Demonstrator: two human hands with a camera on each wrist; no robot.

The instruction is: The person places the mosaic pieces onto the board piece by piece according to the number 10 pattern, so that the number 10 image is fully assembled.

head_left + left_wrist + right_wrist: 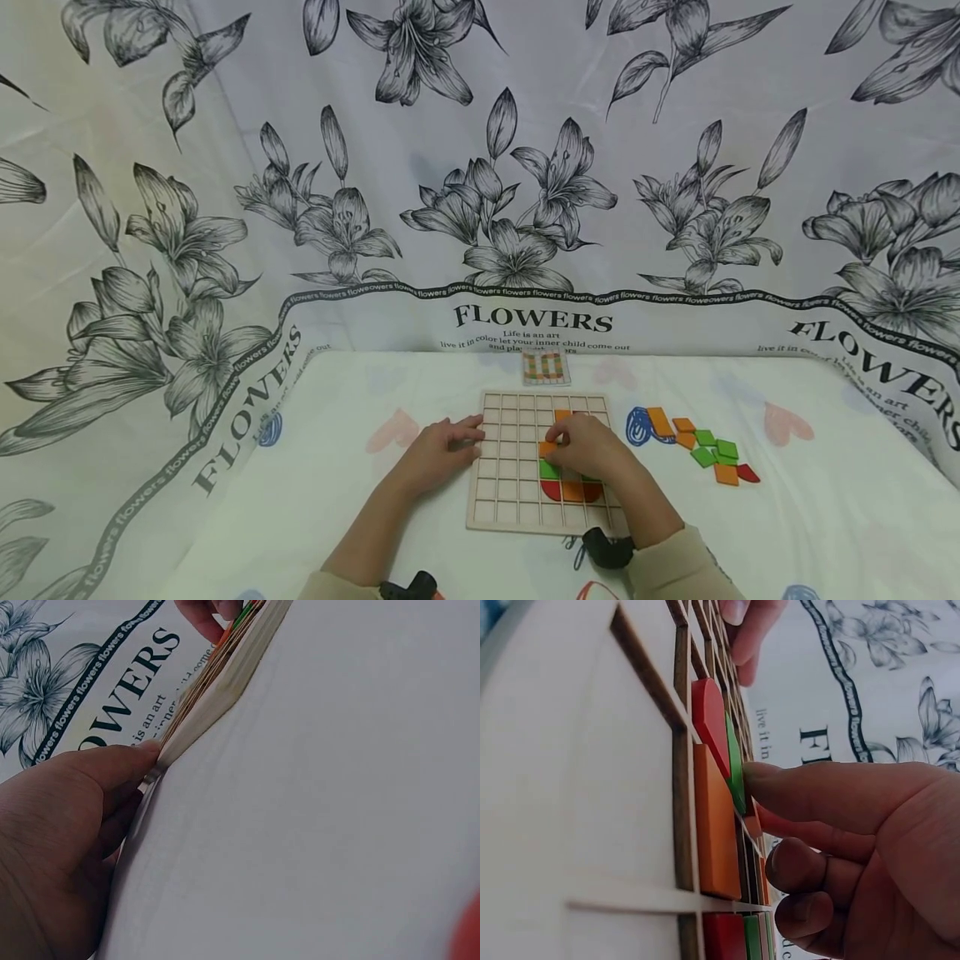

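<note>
A wooden grid board (pixel 510 505) lies flat on the table cloth. At its left side, my left hand (pixel 438 454) rests with fingers extended, touching the edge; the thumb (pixel 142 756) lies against the rim in the left wrist view. Over the board's middle, my right hand (pixel 592 450) pinches an orange tile (pixel 547 450) at a grid cell with thumb and index finger. Just below it sits a green tile (pixel 550 471). Nearer still are a rounded red tile (pixel 551 490) and an orange tile (pixel 718 829). The right hand partly hides other placed tiles.
Loose orange, green and red tiles (pixel 705 456) are scattered to the right of the board. A small pattern card (pixel 546 367) lies behind it. Flower-printed cloth (pixel 525 192) hangs at the back and left. A black wrist device (pixel 607 548) overlaps the board's near edge.
</note>
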